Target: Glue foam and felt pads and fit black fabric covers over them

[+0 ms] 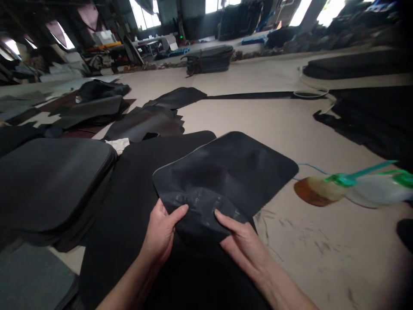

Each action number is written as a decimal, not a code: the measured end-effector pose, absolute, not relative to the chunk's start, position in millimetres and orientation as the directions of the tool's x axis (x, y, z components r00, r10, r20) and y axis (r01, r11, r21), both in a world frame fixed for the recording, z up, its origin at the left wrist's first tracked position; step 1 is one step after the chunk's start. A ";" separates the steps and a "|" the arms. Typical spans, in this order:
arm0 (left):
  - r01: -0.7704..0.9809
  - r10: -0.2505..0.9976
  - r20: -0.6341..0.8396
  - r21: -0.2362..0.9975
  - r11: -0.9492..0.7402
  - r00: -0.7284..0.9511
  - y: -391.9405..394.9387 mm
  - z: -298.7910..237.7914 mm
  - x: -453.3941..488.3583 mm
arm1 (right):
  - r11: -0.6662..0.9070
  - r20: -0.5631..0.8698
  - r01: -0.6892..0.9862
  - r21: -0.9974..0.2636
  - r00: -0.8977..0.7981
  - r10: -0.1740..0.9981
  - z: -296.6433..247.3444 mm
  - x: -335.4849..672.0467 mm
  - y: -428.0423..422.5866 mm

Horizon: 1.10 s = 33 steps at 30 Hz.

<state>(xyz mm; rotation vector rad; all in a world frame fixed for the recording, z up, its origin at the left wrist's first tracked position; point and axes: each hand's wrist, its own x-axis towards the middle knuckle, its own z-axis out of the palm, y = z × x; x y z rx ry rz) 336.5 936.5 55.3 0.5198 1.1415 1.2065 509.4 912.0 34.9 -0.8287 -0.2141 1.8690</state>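
Both my hands grip the near edge of a black leather-like sheet [222, 172] with rounded corners. My left hand [164, 228] pinches it at the lower left, thumb on top and fingers underneath. To its right, my right hand [241, 241] holds the same edge, also thumb on top. The sheet is bent and creased between the two thumbs, and its far part slopes up and away. Beneath it lies a larger black sheet [129, 198] with a rounded corner. My fingers under the sheet are mostly hidden.
A thick stack of dark rounded sheets [51, 181] is at the left. Two bottles with green tops lie or stand at the right, an amber one [314, 191] and a whitish one [377, 191], blurred. Dark cut pieces [145, 122] and a folded bundle [209, 59] sit farther back on the pale table [251, 112].
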 end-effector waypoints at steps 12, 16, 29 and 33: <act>-0.397 0.907 -0.420 0.834 0.383 -0.008 928.8 49.7 333.1 | -0.518 -0.451 -0.605 -0.605 -0.276 0.849 36.9 508.6 910.8; -0.415 0.902 -0.423 0.806 0.421 0.093 926.1 51.3 334.0 | -0.501 -0.409 -0.598 -0.626 -0.295 0.864 36.6 507.0 909.5; -0.442 0.880 -0.454 0.766 0.466 0.141 926.7 51.9 331.6 | -0.481 -0.382 -0.615 -0.624 -0.297 0.875 35.4 508.7 907.5; -0.436 0.874 -0.463 0.763 0.477 0.146 926.4 53.0 331.6 | -0.479 -0.375 -0.628 -0.613 -0.303 0.876 35.4 508.0 907.4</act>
